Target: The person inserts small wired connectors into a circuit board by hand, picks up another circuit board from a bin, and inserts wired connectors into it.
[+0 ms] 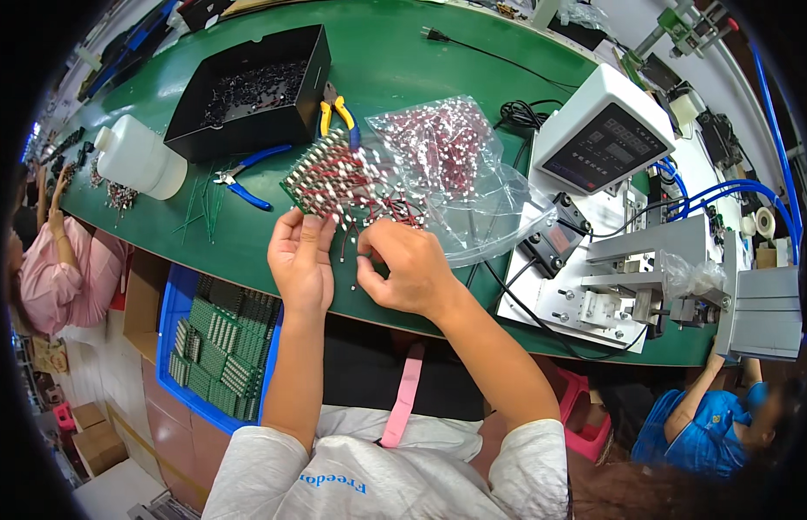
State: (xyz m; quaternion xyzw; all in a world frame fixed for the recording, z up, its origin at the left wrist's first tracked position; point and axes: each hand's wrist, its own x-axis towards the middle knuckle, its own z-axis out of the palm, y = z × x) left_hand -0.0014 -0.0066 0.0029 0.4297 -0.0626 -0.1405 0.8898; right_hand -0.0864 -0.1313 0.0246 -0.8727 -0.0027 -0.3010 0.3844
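- On the green counter (377,56), near its front edge: green board panel (321,178), crowded with white connectors and red and dark leads (405,211). It sits tilted above the left hand (301,264), just beside the clear bag (434,143) of similar leads.
- Left fingers: closed in a pinch on the panel's near edge, thumb uppermost; fingertips below are partly hidden.
- Right hand (412,269): fingers curled inward, thumb and forefinger slightly parted, close by the loose leads. Cannot tell whether anything is gripped.
- Handling, panel (judgement): light and stiff, probably brittle if flexed. Best held by the bare rim, clear of connectors.
- Handling, leads (judgement): soft, springy, prone to tangling; joints likely fragile under a sharp tug. Take each one by its white end piece, not mid-wire.
- Bag film looks slick and limp; loose ends could snag on it.
- Nearby: blue-handled cutters (250,178) and yellow-and-blue pliers (338,113) lie beyond the left hand, with the black box (239,139) behind.
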